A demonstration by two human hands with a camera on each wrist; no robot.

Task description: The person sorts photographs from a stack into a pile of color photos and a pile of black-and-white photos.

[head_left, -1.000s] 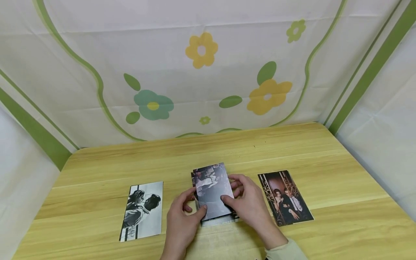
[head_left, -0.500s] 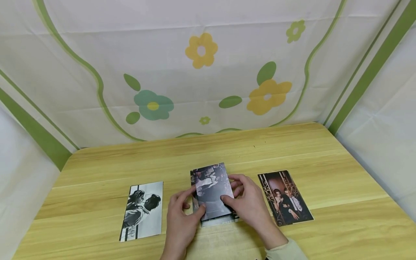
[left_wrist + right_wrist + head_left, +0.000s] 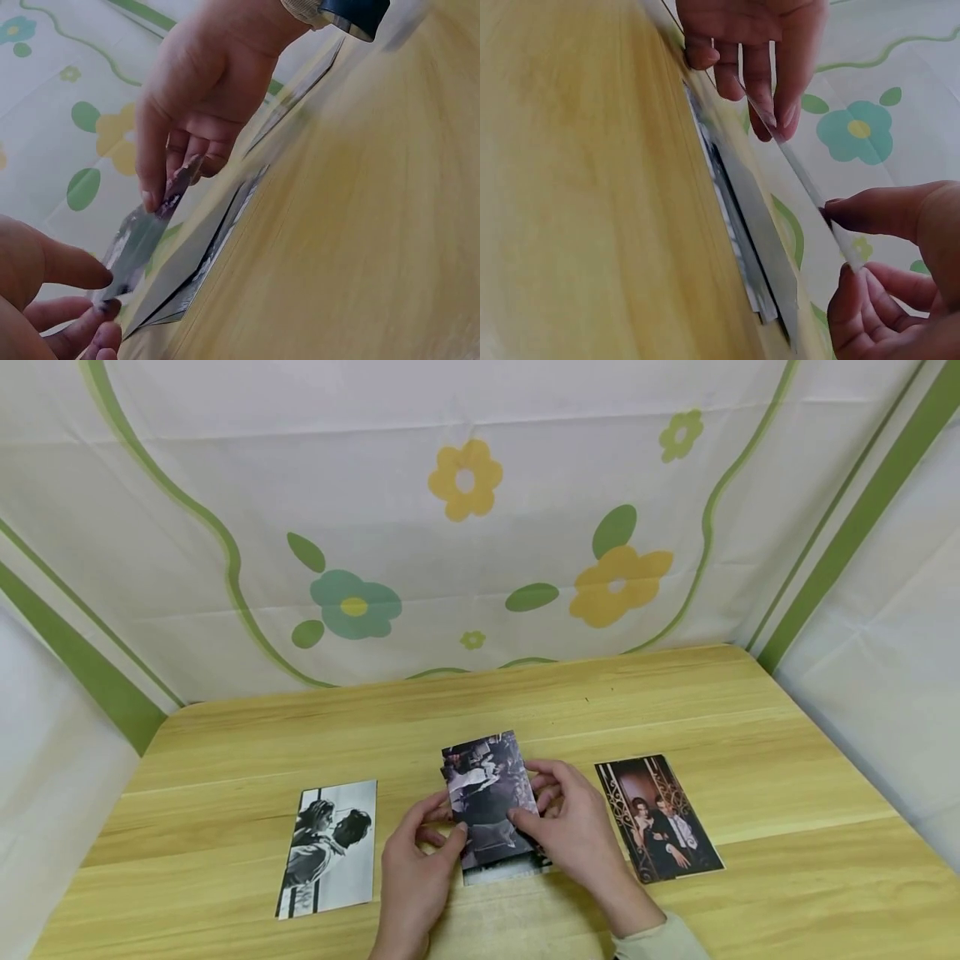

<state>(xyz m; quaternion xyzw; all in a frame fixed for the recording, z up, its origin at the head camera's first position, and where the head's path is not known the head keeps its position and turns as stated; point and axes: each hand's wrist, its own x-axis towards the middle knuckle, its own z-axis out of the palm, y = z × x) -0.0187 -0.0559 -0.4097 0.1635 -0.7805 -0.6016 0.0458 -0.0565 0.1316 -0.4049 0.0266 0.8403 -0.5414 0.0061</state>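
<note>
Between both hands, a stack of photo cards is held up over the table, its top picture showing pale figures on a dark ground. My left hand pinches the left edge, thumb at the front and fingers behind. My right hand grips the opposite edge, thumb lying on the picture; the right wrist view shows the cards nearly edge-on between the right thumb and fingers. Below them lies another pile of photo cards, mostly hidden from the head view.
A black-and-white photo card of a couple lies on the left of the wooden table. To the right lies a colour photo card of two seated people, with another card's edge under it. A flower-printed cloth hangs behind.
The held cards tilt a little, and the top picture's lower part now looks darker, with less glare. My left hand has shifted slightly left; the right has barely moved.
</note>
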